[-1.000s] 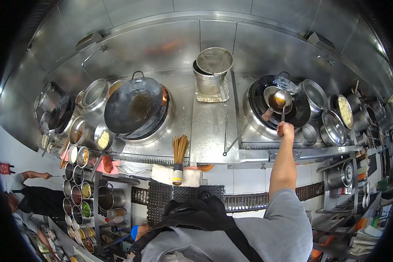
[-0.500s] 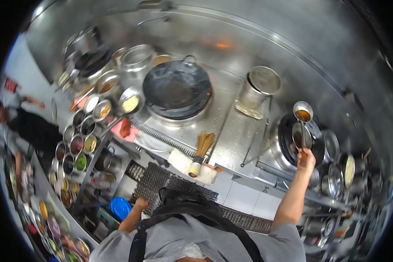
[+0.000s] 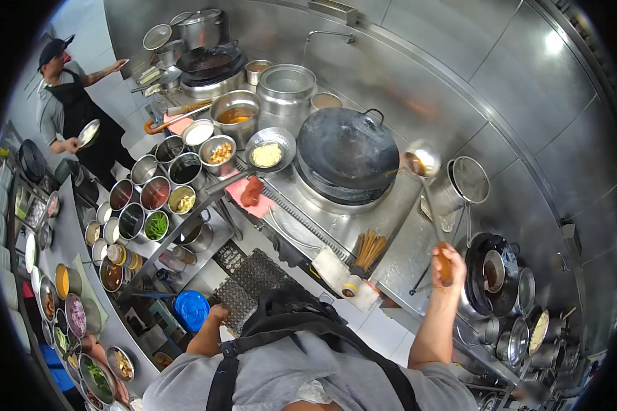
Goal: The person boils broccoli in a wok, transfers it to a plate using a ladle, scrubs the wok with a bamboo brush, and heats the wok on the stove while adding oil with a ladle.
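Note:
My right hand (image 3: 447,266) is closed round the wooden handle of a ladle (image 3: 433,209). The ladle's bowl (image 3: 424,159) is up near the right rim of the large black wok (image 3: 348,147), with brown liquid in it. A thin brown streak shows at the bowl's left lip, over the wok's edge. The wok rests on a round burner (image 3: 322,200) and looks dark inside. My left hand (image 3: 219,313) hangs low by my side, close to a blue round lid or tub (image 3: 192,310); its fingers are mostly hidden from above.
A second wok (image 3: 506,277) and a pot with a strainer (image 3: 471,179) stand at the right. A bamboo brush (image 3: 369,250) lies on white cloths at the counter's front. Several ingredient pots (image 3: 155,193) line the left. Another person (image 3: 82,103) stands at the far left.
My right hand has lifted the ladle away from the right-hand wok and leftward to the large wok's rim. The view has turned to the right. My left hand stays low.

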`<move>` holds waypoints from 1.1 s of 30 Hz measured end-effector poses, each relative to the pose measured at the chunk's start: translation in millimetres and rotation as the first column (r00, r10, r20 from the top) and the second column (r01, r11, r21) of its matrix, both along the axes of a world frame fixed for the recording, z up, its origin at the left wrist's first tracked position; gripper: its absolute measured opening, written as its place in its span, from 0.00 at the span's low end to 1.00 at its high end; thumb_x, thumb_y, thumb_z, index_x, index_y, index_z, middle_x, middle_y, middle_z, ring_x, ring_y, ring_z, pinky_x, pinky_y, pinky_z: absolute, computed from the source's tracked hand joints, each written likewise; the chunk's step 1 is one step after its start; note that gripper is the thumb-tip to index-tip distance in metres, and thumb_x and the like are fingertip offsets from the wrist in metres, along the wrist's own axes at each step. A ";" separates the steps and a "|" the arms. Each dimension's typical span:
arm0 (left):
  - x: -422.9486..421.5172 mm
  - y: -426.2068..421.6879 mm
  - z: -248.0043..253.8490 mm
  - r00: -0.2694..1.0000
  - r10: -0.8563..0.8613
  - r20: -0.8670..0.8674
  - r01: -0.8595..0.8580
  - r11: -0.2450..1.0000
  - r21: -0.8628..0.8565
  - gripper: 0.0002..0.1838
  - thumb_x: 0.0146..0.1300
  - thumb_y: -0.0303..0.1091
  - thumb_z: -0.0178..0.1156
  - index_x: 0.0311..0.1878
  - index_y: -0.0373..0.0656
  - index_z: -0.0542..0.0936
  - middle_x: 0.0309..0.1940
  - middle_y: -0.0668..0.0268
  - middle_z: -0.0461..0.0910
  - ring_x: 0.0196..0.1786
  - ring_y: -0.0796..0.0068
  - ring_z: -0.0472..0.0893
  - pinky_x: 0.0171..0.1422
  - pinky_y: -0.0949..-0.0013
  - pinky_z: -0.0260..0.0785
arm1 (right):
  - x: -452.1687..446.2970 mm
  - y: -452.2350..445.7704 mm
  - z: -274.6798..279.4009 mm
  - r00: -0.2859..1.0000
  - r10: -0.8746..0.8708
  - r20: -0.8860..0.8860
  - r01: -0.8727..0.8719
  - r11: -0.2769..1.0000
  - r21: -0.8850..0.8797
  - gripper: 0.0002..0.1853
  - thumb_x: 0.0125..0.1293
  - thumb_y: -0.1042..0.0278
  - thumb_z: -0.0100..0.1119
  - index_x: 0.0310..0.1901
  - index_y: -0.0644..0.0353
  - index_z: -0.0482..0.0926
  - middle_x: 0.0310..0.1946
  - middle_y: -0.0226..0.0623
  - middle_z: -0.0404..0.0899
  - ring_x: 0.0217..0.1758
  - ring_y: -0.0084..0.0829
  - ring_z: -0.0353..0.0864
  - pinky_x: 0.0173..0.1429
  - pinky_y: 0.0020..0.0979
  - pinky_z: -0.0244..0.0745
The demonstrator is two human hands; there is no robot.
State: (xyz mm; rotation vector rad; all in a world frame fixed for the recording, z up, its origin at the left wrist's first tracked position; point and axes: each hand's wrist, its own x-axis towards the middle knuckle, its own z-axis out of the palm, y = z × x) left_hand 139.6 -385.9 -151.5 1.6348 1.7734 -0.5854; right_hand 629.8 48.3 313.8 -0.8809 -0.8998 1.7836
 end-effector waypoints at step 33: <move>-51.0 -41.5 -36.2 0.447 0.820 0.358 -0.801 0.545 -0.248 0.17 0.54 0.25 0.56 0.48 0.44 0.82 0.46 0.61 0.82 0.42 0.61 0.84 0.36 0.58 0.82 | -56.6 9.1 14.0 -0.089 -0.453 0.887 -0.545 0.767 0.337 0.29 0.51 0.76 0.59 0.60 0.60 0.72 0.39 0.55 0.81 0.46 0.53 0.80 0.52 0.47 0.74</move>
